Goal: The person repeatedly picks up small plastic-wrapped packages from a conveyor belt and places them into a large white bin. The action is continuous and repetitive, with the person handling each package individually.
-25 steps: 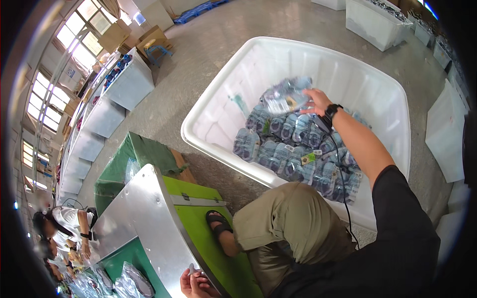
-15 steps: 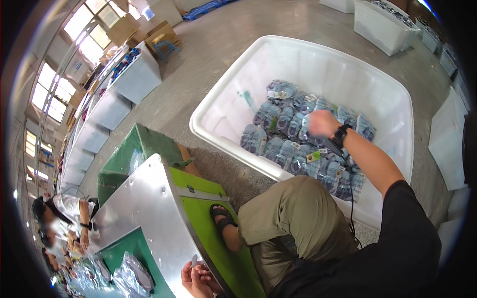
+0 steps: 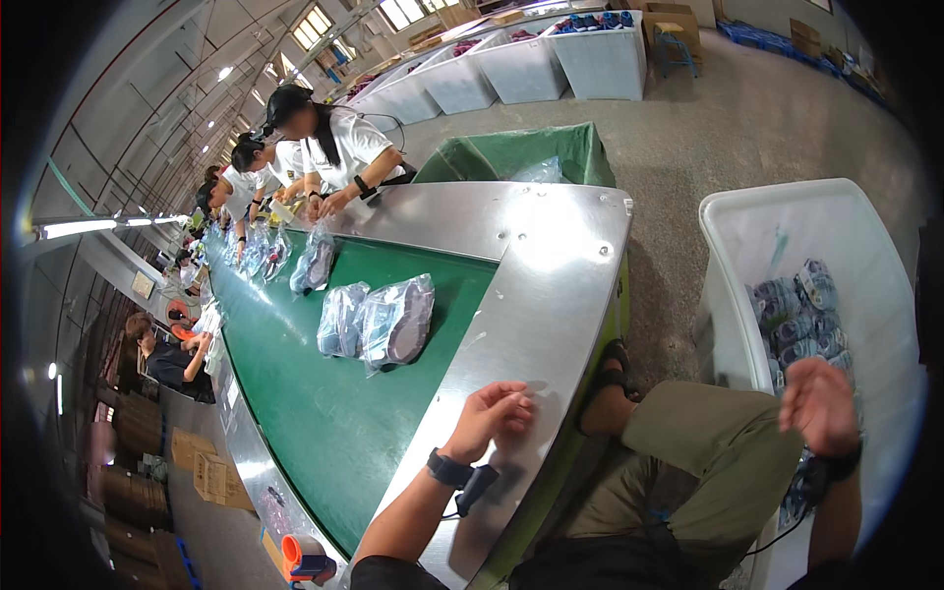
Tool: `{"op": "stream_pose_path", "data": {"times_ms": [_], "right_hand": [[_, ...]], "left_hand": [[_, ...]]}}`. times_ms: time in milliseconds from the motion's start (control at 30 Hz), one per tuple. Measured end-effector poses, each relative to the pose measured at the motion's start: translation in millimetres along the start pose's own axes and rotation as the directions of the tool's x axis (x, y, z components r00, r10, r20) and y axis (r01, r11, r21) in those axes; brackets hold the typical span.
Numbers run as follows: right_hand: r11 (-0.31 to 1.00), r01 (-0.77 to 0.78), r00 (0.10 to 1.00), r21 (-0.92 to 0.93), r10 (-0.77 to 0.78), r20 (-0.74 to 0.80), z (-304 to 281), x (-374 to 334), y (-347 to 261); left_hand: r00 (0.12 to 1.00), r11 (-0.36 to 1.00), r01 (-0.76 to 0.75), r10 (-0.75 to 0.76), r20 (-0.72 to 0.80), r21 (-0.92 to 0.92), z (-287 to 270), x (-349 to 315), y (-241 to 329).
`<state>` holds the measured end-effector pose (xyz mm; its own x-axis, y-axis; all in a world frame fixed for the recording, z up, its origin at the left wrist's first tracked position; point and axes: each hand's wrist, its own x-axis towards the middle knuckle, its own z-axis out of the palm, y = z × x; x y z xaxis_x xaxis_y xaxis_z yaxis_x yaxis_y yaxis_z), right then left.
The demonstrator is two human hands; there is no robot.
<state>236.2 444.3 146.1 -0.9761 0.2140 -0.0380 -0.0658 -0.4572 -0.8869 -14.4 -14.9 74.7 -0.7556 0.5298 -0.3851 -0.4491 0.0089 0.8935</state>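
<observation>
My left hand (image 3: pixel 497 418) hovers over the metal edge (image 3: pixel 521 285) at the end of the green conveyor belt (image 3: pixel 285 423). Its fingers are loosely bent and hold nothing that I can see. At the right, my right hand (image 3: pixel 824 405), slightly blurred, is raised near the white bin (image 3: pixel 733 285), fingers half curled and seemingly bare. Inside that bin lie several bagged shoes (image 3: pixel 801 320). On the belt, beyond my left hand, a clear-bagged shoe pair (image 3: pixel 397 323) rests beside another bagged pair (image 3: pixel 342 320). Farther along is a third bagged pair (image 3: pixel 315 261).
Co-workers (image 3: pixel 339 147) stand along the belt's far left side; another person (image 3: pixel 172 354) is across it. A green fabric-covered container (image 3: pixel 511 157) adjoins the metal corner. An orange tape dispenser (image 3: pixel 303 559) sits at the near left edge. White bins (image 3: pixel 600 64) line the back.
The view has swung left from the bin to the belt. My right hand has come back from over the bagged shoes; my left hand now shows above the metal edge.
</observation>
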Motion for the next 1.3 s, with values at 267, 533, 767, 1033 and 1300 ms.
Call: {"op": "stream_pose_path", "data": {"times_ms": [267, 533, 767, 1033, 1300], "right_hand": [[0.937, -0.348, 0.893, 0.037, 0.319, 0.317, 81, 54, 64], [0.938, -0.324, 0.937, -0.126, 0.336, 0.092, 74, 74, 75], [0.942, -0.305, 0.940, -0.140, 0.322, 0.117, 75, 67, 77], [0.925, -0.323, 0.929, -0.201, 0.350, 0.120, 82, 67, 68], [0.920, -0.280, 0.930, -0.274, 0.331, 0.161, 80, 66, 68]], "left_hand": [[0.594, 0.712, -0.182, 0.629, -0.501, 0.678, -135, 33, 43], [0.298, 0.664, 0.340, 0.595, -0.746, 0.666, -254, 74, 66], [0.725, 0.971, 0.133, 0.042, -0.688, 0.200, -244, 64, 39], [0.618, 0.712, -0.429, 0.680, -0.394, 0.556, -127, -1, -7], [0.842, 0.958, -0.283, 0.275, -0.463, 0.052, -62, -43, 8]]}}
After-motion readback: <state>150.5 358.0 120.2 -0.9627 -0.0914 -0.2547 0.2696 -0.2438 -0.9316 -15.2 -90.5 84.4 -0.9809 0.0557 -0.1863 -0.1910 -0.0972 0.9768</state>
